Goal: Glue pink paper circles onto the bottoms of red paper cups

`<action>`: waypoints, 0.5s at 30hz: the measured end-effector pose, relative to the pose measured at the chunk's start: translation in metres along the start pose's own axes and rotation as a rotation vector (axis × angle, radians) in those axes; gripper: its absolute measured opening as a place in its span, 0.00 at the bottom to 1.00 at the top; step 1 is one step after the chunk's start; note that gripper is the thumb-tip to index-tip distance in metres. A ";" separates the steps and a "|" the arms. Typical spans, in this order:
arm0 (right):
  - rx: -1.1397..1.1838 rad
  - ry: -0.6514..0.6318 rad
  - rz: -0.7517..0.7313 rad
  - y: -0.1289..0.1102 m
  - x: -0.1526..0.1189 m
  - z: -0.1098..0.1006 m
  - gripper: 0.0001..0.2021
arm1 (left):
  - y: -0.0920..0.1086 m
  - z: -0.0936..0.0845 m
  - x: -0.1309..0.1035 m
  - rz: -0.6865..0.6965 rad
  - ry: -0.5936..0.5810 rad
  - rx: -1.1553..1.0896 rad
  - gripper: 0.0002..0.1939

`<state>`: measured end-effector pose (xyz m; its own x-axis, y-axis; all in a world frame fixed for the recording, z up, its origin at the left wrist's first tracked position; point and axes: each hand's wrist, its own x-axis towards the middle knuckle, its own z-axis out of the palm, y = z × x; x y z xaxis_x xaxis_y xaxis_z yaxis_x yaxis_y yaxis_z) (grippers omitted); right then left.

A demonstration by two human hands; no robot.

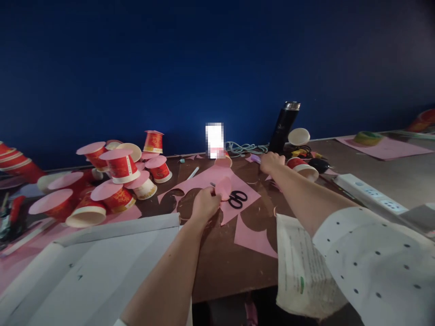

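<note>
Disc of pink paper in left hand, beside loop-handled scissors

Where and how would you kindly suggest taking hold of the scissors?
Probably take the scissors by their black handle loops, from the right: these lie uncovered on the pink sheet, while the pink disc at the left hand hides much of the rest.

The head-worn camera looks forward and down across the brown table toward a blue wall.
</note>
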<state>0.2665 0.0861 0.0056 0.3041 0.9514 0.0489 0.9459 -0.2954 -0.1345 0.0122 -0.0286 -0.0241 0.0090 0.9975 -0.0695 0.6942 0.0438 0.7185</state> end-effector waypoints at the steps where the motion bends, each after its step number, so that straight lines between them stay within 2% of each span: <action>1: 0.017 -0.005 0.006 -0.001 -0.001 -0.001 0.21 | -0.001 0.001 0.000 0.019 0.004 0.000 0.08; 5: 0.166 -0.035 -0.003 -0.004 -0.015 -0.017 0.18 | -0.004 0.003 0.003 0.034 -0.001 -0.056 0.07; 7: 0.284 -0.046 -0.061 -0.009 -0.031 -0.029 0.14 | -0.004 0.003 0.002 -0.007 -0.028 -0.156 0.06; 9: 0.419 -0.039 -0.120 -0.016 -0.055 -0.041 0.15 | -0.002 0.000 0.000 -0.061 -0.052 -0.268 0.05; 10: 0.531 -0.021 -0.161 -0.020 -0.070 -0.045 0.16 | 0.000 -0.003 -0.001 -0.084 -0.061 -0.309 0.05; 12: 1.093 -0.078 -0.239 -0.028 -0.100 -0.050 0.14 | 0.004 -0.009 -0.004 -0.111 -0.078 -0.345 0.05; 13: 1.273 -0.117 -0.247 -0.031 -0.114 -0.049 0.14 | 0.006 -0.013 -0.006 -0.117 -0.088 -0.348 0.05; 15: 1.460 -0.160 -0.258 -0.037 -0.135 -0.041 0.14 | 0.007 -0.019 -0.009 -0.140 -0.125 -0.352 0.05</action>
<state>0.1948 -0.0349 0.0442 0.0434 0.9903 0.1317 -0.0042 0.1320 -0.9912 0.0037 -0.0360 -0.0051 0.0342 0.9673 -0.2512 0.4064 0.2162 0.8877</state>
